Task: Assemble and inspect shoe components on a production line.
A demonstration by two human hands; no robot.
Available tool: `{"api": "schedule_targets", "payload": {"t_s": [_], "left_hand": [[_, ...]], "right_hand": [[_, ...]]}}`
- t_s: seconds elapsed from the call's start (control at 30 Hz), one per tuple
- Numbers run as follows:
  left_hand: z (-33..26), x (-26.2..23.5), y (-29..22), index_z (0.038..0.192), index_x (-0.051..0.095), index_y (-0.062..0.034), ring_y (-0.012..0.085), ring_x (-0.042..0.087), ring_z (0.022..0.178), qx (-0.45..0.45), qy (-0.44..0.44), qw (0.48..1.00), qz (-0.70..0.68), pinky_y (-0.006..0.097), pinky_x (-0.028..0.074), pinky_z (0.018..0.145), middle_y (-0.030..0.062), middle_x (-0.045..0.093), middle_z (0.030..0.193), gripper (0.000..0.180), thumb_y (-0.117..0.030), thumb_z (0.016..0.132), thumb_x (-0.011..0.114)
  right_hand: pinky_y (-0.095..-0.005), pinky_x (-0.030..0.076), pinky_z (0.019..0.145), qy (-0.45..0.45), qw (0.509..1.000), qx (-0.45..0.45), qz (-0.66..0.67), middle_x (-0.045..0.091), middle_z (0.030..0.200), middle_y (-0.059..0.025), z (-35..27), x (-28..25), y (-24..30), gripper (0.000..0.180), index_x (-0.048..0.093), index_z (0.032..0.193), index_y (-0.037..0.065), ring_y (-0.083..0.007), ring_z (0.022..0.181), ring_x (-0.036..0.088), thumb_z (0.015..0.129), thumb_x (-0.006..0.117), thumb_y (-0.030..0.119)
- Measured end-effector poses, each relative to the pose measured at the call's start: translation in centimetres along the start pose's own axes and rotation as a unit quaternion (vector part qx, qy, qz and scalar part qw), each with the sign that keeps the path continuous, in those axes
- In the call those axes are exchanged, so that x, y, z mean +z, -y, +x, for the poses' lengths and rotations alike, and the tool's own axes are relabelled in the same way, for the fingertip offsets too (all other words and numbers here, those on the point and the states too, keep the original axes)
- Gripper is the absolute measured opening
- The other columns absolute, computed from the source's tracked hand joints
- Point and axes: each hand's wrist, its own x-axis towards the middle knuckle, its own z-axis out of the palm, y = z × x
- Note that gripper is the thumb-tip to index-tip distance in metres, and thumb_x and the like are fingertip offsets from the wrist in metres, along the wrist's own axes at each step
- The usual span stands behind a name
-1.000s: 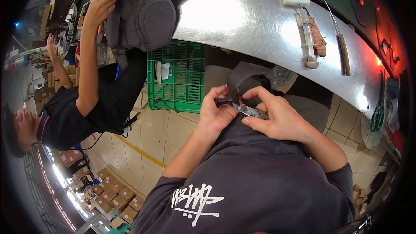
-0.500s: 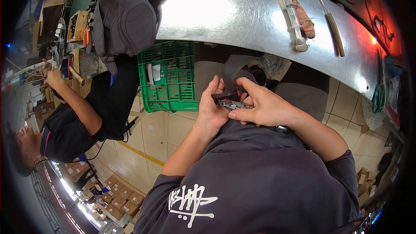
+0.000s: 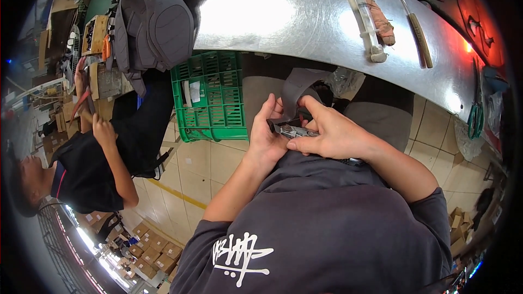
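Metal tool (image 3: 294,130) and grey strap (image 3: 297,88) partly hidden under fingers (image 3: 297,144)

Brushed glossy metal table (image 3: 283,16); matt grey fabric strap (image 3: 297,88)

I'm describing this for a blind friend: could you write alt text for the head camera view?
Seen from above, a person's left hand and right hand hold a small metal tool against a grey strap in their lap, below a shiny metal table. A green crate stands on the tiled floor, and a co-worker sits at left.
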Motion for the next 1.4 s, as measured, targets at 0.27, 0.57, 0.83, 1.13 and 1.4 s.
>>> {"api": "schedule_targets", "payload": {"t_s": [0.27, 0.57, 0.83, 1.13, 1.4], "left_hand": [[0.2, 0.0, 0.1, 0.103, 0.064, -0.0096, 0.0229, 0.063, 0.089, 0.0, -0.015, 1.0, 0.023, 0.04, 0.052, 0.08, 0.0069, 0.067, 0.1, 0.037, -0.041, 0.099, 0.046], [-0.1, 0.5, 0.4, 0.105, 0.063, -0.0095, 0.0215, 0.063, 0.089, 0.05, -0.024, 0.996, 0.076, 0.038, 0.052, 0.08, 0.0071, 0.066, 0.097, 0.047, -0.05, 0.099, 0.039], [-0.3, 1.4, 0.8, 0.106, 0.063, -0.0114, 0.0194, 0.064, 0.086, 0.087, -0.047, 0.99, 0.097, 0.035, 0.052, 0.076, 0.0054, 0.067, 0.096, 0.048, -0.053, 0.098, 0.04], [0.1, 0.4, 0.8, 0.106, 0.063, -0.0114, 0.0185, 0.063, 0.081, 0.084, -0.048, 0.989, 0.109, 0.034, 0.052, 0.073, 0.0058, 0.066, 0.092, 0.049, -0.053, 0.098, 0.04], [0.1, 0.7, 0.8, 0.106, 0.064, -0.0113, 0.0196, 0.063, 0.081, 0.088, -0.05, 0.99, 0.099, 0.034, 0.052, 0.073, 0.0071, 0.067, 0.091, 0.05, -0.053, 0.098, 0.039]], "right_hand": [[-0.0269, 0.049, 0.063, 0.002, 1.0, -0.001, -0.002, 0.066, 0.091, -0.0144, 0.1, 0.0, -0.3, 0.065, 0.031, 0.134, -0.003, -0.0101, 0.074, 0.061, 0.083, 0.071, 0.006], [-0.0364, 0.049, 0.08, 0.013, 1.0, 0.002, 0.009, 0.063, 0.104, -0.0224, -0.3, -0.1, 0.1, 0.07, 0.037, 0.129, -0.005, -0.0261, 0.09, 0.065, 0.079, 0.075, 0.025], [-0.0249, 0.047, 0.059, 0.017, 0.998, 0.017, 0.062, 0.064, 0.083, -0.0078, -0.6, -0.1, 0.9, 0.068, 0.029, 0.139, 0.001, -0.0081, 0.069, 0.06, 0.085, 0.071, 0.009], [-0.0278, 0.048, 0.061, 0.027, 0.997, 0.066, 0.021, 0.063, 0.083, -0.0095, -0.2, -0.3, 1.1, 0.067, 0.03, 0.138, 0.0, -0.0101, 0.069, 0.06, 0.085, 0.07, 0.01], [-0.0301, 0.049, 0.066, 0.006, 1.0, 0.004, -0.028, 0.064, 0.087, -0.0116, -0.1, 0.0, 0.4, 0.064, 0.033, 0.137, 0.0, -0.012, 0.072, 0.061, 0.085, 0.069, 0.011]]}}
